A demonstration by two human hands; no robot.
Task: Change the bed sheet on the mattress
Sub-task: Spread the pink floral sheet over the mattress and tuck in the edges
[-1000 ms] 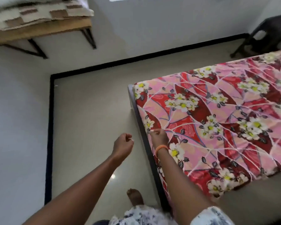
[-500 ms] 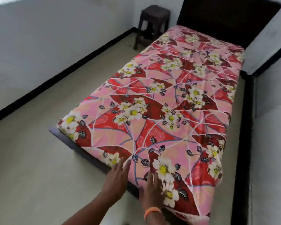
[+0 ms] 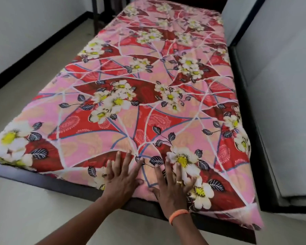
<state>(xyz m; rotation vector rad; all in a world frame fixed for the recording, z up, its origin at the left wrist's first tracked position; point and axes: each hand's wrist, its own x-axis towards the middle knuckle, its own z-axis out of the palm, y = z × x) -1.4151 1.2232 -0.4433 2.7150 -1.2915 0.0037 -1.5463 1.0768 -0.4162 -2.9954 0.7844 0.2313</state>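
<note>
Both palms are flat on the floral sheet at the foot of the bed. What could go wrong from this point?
1. Left hand and right hand press flat on the floral sheet without gripping it, so pushing forward may bunch the fabric rather than smooth it.
2. The sheet's near right corner hangs loose past the dark bed frame, so it may slide off further.

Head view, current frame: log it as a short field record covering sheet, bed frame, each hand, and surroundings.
sheet: floral bed sheet, pink and red with white flowers, spread over the whole mattress top
bed frame: dark frame showing below the sheet's near edge
left hand: left hand flat on the sheet near the foot edge, fingers spread
right hand: right hand flat on the sheet beside it, ring and orange wristband visible
surroundings: pale floor, white walls with dark skirting
</note>
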